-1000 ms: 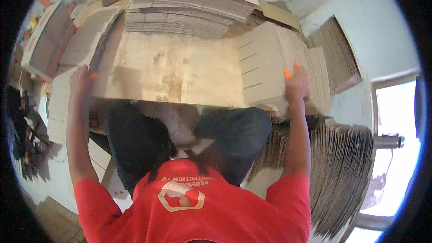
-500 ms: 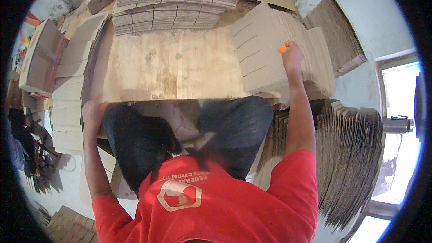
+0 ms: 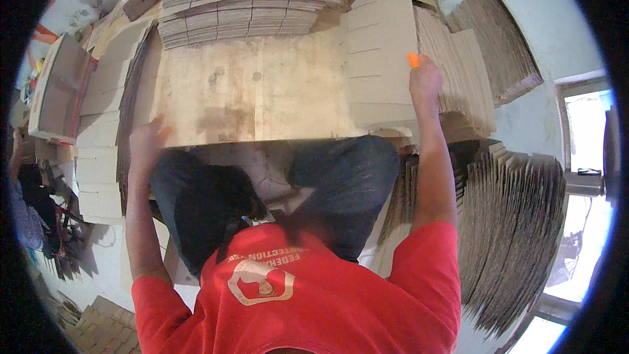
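Cardboard sheet on wooden tabletop, far right; right hand resting on it, fingers pressed together. Left hand at near-left tabletop edge, fingers spread.

1. A stained, bare wooden board served as the work surface, its near edge just above the seated person's knees.
2. Across its far edge lay banded stacks of flat cardboard blanks, side by side in two rows.
3. On its right end rested a pile of slotted cardboard sheets, pale and lying flat.
4. The middle of the board showed dark blotches.
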`<act>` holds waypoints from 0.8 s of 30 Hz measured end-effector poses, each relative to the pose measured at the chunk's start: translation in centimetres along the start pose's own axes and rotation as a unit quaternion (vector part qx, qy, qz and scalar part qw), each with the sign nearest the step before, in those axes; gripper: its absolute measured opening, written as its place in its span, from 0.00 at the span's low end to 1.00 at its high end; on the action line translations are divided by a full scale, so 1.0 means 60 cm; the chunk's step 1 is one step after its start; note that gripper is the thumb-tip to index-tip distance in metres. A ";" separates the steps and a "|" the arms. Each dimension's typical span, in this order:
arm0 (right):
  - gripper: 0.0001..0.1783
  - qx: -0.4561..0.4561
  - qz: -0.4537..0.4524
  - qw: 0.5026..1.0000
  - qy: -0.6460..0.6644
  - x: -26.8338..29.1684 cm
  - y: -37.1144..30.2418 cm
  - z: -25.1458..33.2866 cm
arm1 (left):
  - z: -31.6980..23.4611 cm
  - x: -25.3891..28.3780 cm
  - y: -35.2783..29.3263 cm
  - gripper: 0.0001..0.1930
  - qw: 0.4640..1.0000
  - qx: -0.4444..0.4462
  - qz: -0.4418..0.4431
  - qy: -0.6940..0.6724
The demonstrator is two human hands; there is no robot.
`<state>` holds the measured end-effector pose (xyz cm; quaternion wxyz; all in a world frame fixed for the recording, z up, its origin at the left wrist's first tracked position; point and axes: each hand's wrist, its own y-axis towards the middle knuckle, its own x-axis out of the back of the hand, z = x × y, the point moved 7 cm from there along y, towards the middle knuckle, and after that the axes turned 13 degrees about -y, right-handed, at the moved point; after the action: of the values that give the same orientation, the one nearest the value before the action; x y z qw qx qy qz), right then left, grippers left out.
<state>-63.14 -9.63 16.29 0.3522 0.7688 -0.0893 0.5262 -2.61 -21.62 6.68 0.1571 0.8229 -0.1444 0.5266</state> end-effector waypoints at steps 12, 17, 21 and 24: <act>0.13 -0.088 -0.307 0.784 0.532 0.204 -0.033 -0.013 | -0.140 0.053 0.124 0.21 0.993 -0.070 -0.086 -0.027; 0.11 -0.076 -0.149 0.707 0.687 0.167 0.007 0.043 | -0.288 0.090 0.278 0.24 0.959 -0.226 -0.150 -0.085; 0.04 -0.253 -0.164 0.612 0.731 0.100 0.020 0.040 | -0.377 0.098 0.387 0.30 0.916 -0.335 -0.208 -0.079; 0.05 -0.336 -0.124 0.583 0.729 0.079 0.009 0.054 | -0.411 0.055 0.472 0.34 0.919 -0.316 -0.236 -0.001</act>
<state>-58.98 -10.97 20.06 0.5938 -0.0429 0.1233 0.7939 -32.95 -37.47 22.47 0.5285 0.7414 -0.1048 0.4001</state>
